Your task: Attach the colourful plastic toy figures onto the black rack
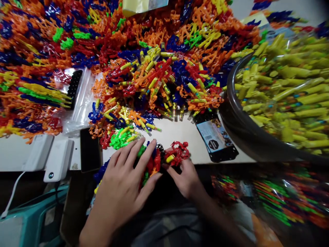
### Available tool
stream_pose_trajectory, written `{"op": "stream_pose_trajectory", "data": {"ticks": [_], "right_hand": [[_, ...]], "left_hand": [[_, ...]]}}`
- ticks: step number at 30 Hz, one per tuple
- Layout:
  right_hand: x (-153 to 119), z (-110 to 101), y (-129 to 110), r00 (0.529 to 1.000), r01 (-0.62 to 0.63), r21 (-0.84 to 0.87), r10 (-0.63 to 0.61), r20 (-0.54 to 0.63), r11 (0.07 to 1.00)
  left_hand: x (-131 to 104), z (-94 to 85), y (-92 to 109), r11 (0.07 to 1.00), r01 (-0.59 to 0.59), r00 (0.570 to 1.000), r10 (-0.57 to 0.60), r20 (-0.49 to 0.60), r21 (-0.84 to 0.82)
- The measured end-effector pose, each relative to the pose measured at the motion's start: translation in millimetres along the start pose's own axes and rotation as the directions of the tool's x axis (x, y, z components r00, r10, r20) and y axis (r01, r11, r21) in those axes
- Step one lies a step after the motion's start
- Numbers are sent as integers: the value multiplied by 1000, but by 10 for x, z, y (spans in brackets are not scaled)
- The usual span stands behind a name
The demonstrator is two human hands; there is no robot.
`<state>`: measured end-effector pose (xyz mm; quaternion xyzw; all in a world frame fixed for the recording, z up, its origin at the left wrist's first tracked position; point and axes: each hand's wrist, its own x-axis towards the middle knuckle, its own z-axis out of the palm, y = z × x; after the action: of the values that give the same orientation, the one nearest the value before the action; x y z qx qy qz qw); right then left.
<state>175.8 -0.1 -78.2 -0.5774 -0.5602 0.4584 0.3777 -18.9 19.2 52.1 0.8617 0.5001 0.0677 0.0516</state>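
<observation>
My left hand (125, 181) lies over several coloured plastic figures at the table's front edge, its fingers spread and its palm side hidden. Close on its right, my right hand (183, 175) pinches a red figure (180, 154) that has a small yellow piece on it. Red, orange and blue figures (154, 163) show between the two hands, beside a black strip (160, 151). Green figures (122, 137) lie just beyond my left fingertips. A large pile of figures with yellow-wrapped tubes (156, 79) spreads behind both hands.
A dark round tub (231, 99) of yellow-wrapped tubes stands at the right. Near it lies a black strip with a printed card (216, 137). To the left are two white power banks (59, 159), a dark phone (89, 151) and clear plastic bags (81, 103).
</observation>
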Motion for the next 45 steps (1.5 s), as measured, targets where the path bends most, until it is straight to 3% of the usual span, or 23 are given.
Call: {"op": "stream_pose_trajectory", "data": {"ticks": [4, 8, 10, 14, 18, 24, 27, 31, 34, 36, 40, 43, 45], "right_hand": [[-4, 76, -37, 997, 16, 106, -9, -72, 994], [-44, 86, -23, 995, 69, 24, -67, -74, 997], [-92, 75, 13, 984, 172, -85, -176, -42, 981], [-169, 13, 37, 906, 419, -319, -416, 80, 850], [-130, -47, -92, 898, 436, -434, -413, 152, 789], [-53, -23, -249, 833, 547, -602, -447, 326, 581], [-16, -94, -211, 825, 560, -559, -474, 308, 611], [310, -292, -217, 828, 535, -336, -402, 392, 775], [773, -290, -342, 896, 417, -365, -309, 318, 833], [1097, -171, -456, 898, 436, -442, -348, 270, 784], [1520, 92, -654, 854, 519, -621, -326, 404, 588], [1552, 56, -698, 830, 555, -664, -272, 488, 501], [1468, -95, -670, 835, 545, -644, -281, 473, 537]], "left_hand": [[3, 15, 6, 1000, 5, 1000, -5, -5, 11], [-4, 24, 13, 1000, 9, 1000, -9, -21, 3], [-2, 24, 18, 1000, 14, 1000, -14, -22, 0], [2, 17, 32, 1000, 27, 1000, -27, -14, -10], [-2, 16, 50, 998, 56, 998, -55, 15, -36], [-7, 33, 62, 996, 78, 997, -78, 3, -46], [-8, 43, 63, 995, 80, 997, -80, -8, -57], [-25, 53, 66, 995, 85, 996, -87, -25, -56], [-47, 50, 74, 996, 79, 996, -81, -39, -48], [-60, 44, 78, 996, 80, 995, -83, -52, -49], [-75, 38, 84, 996, 77, 994, -81, -68, -52], [-79, 47, 83, 996, 69, 994, -73, -78, -51], [-77, 55, 80, 997, 64, 995, -68, -77, -53]]}}
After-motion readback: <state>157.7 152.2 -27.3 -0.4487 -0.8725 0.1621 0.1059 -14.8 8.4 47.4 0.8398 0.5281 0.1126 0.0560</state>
